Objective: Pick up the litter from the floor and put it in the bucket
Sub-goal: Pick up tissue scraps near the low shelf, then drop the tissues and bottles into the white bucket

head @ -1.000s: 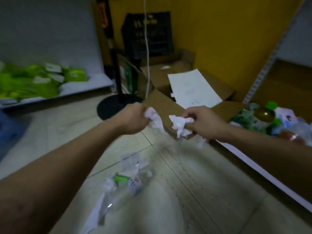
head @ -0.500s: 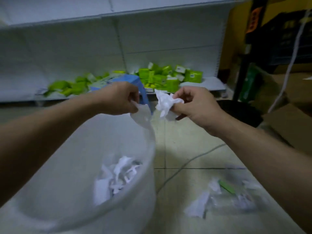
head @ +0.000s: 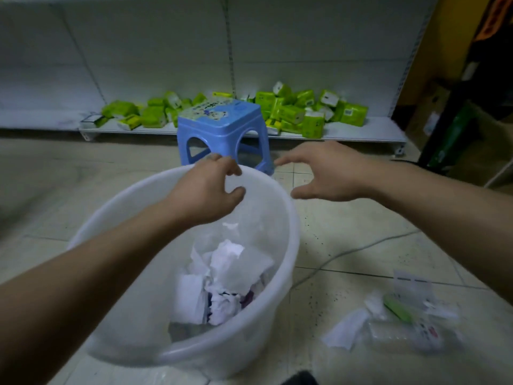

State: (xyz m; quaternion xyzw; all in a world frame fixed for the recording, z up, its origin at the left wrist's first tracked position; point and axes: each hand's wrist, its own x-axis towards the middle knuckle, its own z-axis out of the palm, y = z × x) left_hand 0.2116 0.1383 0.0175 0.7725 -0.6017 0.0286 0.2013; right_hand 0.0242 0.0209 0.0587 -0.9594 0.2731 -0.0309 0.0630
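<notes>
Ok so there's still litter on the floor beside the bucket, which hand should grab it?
Right. The right hand is open and empty on the same side as the floor litter. The left hand hangs over the white bucket, which sits between it and the litter.

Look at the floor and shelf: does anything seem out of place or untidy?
Yes. Torn white paper and clear plastic wrappers lie scattered on the tiled floor right of the white plastic bucket. Green packets lie jumbled, not stacked, on the low white shelf.

Left hand point(head: 206, 190) loosely curled and empty, right hand point(head: 327, 173) spread, empty, forearms outstretched
</notes>
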